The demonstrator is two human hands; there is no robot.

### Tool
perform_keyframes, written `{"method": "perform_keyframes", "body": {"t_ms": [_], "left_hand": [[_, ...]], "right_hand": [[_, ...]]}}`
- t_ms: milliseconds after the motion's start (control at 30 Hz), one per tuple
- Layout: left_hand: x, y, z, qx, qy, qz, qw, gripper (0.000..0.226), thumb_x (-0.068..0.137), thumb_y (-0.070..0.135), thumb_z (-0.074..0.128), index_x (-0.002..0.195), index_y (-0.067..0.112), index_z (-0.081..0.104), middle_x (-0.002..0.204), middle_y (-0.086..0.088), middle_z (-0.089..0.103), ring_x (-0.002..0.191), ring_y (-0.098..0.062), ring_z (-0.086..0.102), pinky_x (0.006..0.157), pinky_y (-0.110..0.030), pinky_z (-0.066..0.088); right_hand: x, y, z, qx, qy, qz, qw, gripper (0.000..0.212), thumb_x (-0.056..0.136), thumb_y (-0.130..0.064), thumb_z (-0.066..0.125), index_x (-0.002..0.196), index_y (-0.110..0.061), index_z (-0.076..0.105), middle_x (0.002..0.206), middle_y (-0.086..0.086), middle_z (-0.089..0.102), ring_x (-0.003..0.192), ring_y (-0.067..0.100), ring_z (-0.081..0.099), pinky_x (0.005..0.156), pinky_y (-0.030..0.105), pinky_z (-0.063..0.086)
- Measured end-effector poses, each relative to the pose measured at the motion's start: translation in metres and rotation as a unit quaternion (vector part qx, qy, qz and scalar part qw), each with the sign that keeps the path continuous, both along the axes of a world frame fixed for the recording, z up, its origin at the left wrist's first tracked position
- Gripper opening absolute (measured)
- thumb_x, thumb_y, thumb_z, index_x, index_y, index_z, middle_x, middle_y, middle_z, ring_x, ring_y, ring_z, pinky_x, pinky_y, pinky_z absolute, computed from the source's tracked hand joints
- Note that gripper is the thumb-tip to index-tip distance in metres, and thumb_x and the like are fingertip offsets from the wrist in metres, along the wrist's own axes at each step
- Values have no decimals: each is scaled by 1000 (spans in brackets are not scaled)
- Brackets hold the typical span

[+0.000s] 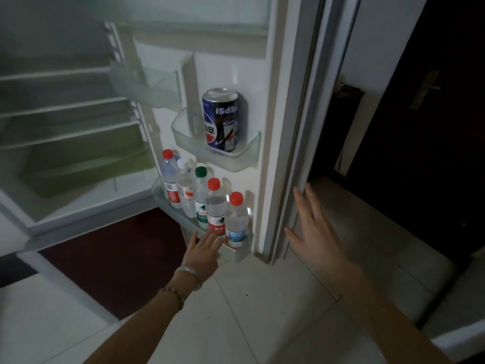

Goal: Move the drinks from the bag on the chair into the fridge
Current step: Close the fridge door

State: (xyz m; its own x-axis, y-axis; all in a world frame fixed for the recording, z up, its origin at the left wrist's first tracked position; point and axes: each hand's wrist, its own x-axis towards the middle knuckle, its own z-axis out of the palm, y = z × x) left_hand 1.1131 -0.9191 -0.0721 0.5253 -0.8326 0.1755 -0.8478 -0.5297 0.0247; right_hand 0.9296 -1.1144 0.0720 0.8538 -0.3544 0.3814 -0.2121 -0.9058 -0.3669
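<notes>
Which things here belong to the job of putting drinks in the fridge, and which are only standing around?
Belong to the job:
Pepsi can
five water bottles
fridge door shelves
left hand
right hand

Only standing around:
dark door
dark red mat
tiled floor

Single head view, wide-angle, looks forward and steeply down from standing height. Faces the open fridge door (265,106) close up, its inner shelves centre frame, fridge interior (65,114) at left, tiled floor (262,298) below, dark doorway at right. No second view.
</notes>
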Motion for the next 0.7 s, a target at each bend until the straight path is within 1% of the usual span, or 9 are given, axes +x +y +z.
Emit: {"method": "perform_keyframes", "body": {"t_ms": [67, 100, 167, 267, 333, 367, 467, 567, 700], "left_hand": [[-7, 24, 15, -25, 10, 3, 1000, 83, 42, 18, 86, 116, 15, 48, 114, -9, 66, 107, -28, 62, 86, -60, 45], [-11, 36, 23, -50, 18, -1, 999, 84, 40, 16, 87, 116, 12, 51, 112, -11, 67, 105, -30, 63, 84, -60, 46], [-23, 63, 47, -105, 22, -6, 994, 75, 50, 15, 84, 118, 10, 53, 114, -12, 66, 107, -31, 62, 89, -57, 45], [-46, 100, 85, -172, -4, -13, 985, 53, 73, 28, 63, 122, 11, 52, 121, -10, 63, 115, -26, 56, 103, -41, 37], [-65, 127, 110, -205, -14, -18, 979, 52, 80, 34, 53, 126, 12, 49, 128, -7, 58, 122, -21, 49, 107, -38, 28], [-74, 140, 122, -221, -17, -17, 975, 52, 82, 35, 51, 129, 13, 48, 131, -5, 55, 126, -19, 45, 108, -38, 26], [-96, 177, 147, -257, -29, -6, 966, 52, 85, 35, 49, 133, 16, 42, 138, -1, 47, 132, -14, 36, 110, -36, 24], [-105, 202, 157, -259, -44, 6, 965, 54, 87, 35, 49, 135, 14, 39, 141, -1, 40, 134, -11, 29, 113, -32, 19], [-101, 227, 158, -249, -53, 36, 966, 57, 90, 38, 44, 140, 15, 31, 144, 2, 31, 135, -6, 21, 113, -31, 14]], "right_hand": [[-4, 12, 5, 12, -12, -3, 1000, 89, 82, -23, 67, 147, -18, 6, 156, 7, 3, 139, 26, 18, 107, 35, 28], [-7, 18, 6, 24, -19, -7, 1000, 92, 81, -22, 68, 147, -19, 3, 156, 8, 4, 139, 27, 19, 105, 32, 27], [-10, 32, 13, 58, -36, -5, 998, 98, 80, -22, 69, 145, -23, -3, 155, 7, 6, 138, 26, 20, 101, 28, 24], [-15, 62, 21, 111, -18, 34, 993, 99, 82, -24, 67, 144, -25, -10, 152, 1, 14, 136, 16, 21, 100, 20, 21], [-15, 87, 21, 116, -7, 71, 991, 98, 84, -24, 65, 141, -29, -14, 149, -2, 18, 133, 9, 21, 98, 15, 20], [-14, 101, 20, 117, -9, 85, 989, 97, 84, -24, 65, 139, -30, -14, 151, -1, 17, 135, 10, 21, 99, 15, 19], [-10, 143, 17, 114, -11, 112, 987, 95, 84, -24, 64, 137, -30, -15, 155, 3, 9, 140, 16, 15, 105, 20, 14], [-7, 180, 16, 84, -23, 152, 985, 92, 85, -23, 63, 139, -28, -10, 153, 4, 14, 138, 17, 19, 107, 26, 21], [7, 218, 21, 51, -12, 234, 971, 81, 89, -30, 55, 143, -25, -5, 147, -9, 14, 132, 2, 13, 107, 20, 17]]}}
